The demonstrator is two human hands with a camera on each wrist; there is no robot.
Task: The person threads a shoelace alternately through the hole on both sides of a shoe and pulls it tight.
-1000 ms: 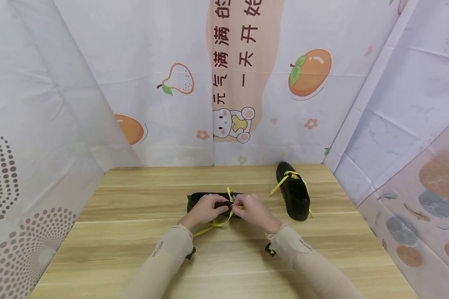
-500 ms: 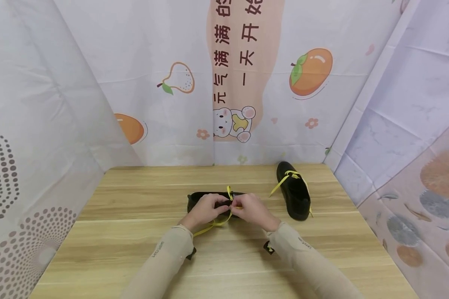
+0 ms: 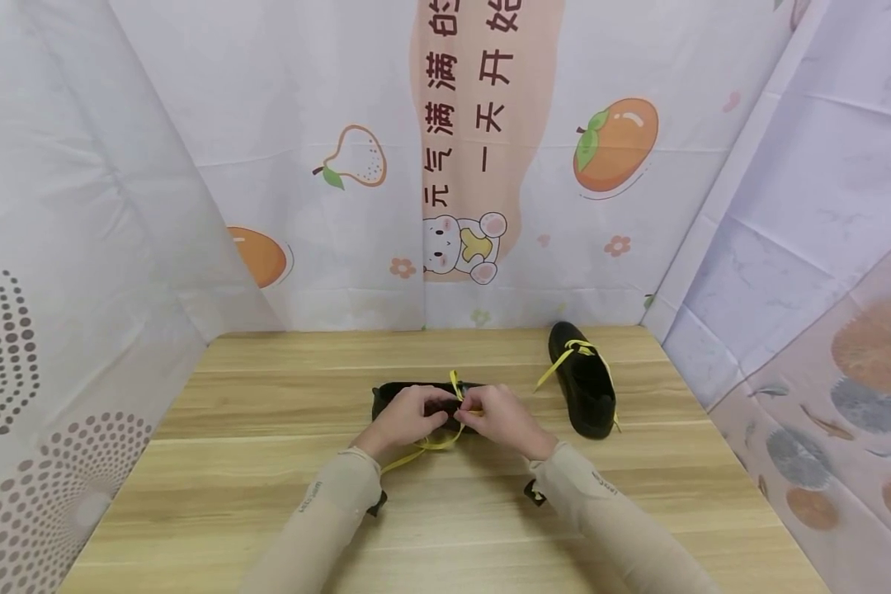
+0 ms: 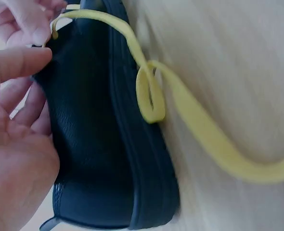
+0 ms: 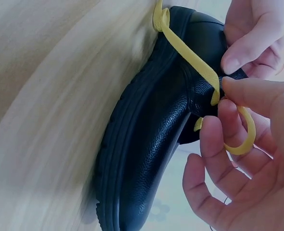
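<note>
A black leather shoe (image 3: 383, 399) lies sideways on the table under both hands, its toe toward the right. My left hand (image 3: 410, 417) grips the shoe's upper edge by the lace holes, thumb on the outer side, as the left wrist view shows. With thumb and index finger my right hand (image 5: 257, 139) pinches the yellow shoelace (image 5: 192, 57) right at an eyelet. A small loop of lace bows out between the right fingers. The long end of that shoelace (image 4: 200, 127), with a twisted loop in it, trails over the sole onto the table.
A second black shoe (image 3: 575, 404) with a yellow lace (image 3: 555, 369) stands at the back right of the wooden table (image 3: 282, 396). Printed white curtains (image 3: 327, 247) close off the back and both sides.
Both hands stay at the same part of the shoe. Only the fingertips shift slightly around the lace and the eyelet edge.
</note>
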